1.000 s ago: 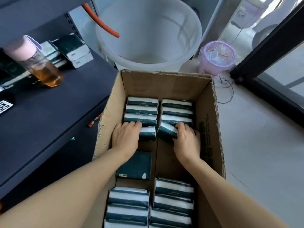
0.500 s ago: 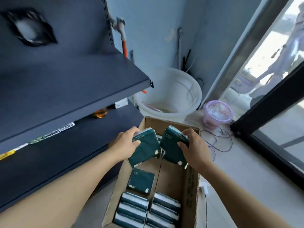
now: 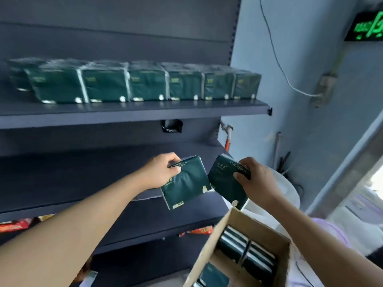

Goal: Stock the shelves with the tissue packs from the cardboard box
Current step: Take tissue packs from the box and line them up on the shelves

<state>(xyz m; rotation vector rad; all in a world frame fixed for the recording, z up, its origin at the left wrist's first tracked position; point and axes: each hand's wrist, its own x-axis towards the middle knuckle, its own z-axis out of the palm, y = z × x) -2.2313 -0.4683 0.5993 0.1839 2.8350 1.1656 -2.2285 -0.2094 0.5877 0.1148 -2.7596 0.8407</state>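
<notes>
Mid-carry, left hand (image 3: pixel 160 172) pinches one tissue pack (image 3: pixel 186 184), right hand (image 3: pixel 256 181) grips another pack (image 3: pixel 224 183) (both tilted); next probably: stand them on a shelf (image 3: pixel 132 112) beside the row (image 3: pixel 145 83).

Both tissue packs (image 3: pixel 186 181) apparently higher, shelfward.

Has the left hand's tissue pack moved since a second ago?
Yes. The tissue pack in the left hand rose out of the cardboard box, up toward the shelves.

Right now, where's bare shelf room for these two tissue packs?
The middle shelf behind both hands looks bare. On the upper shelf, only the front strip and right end beside the row of packs are free. The cardboard box stays crowded.
</notes>
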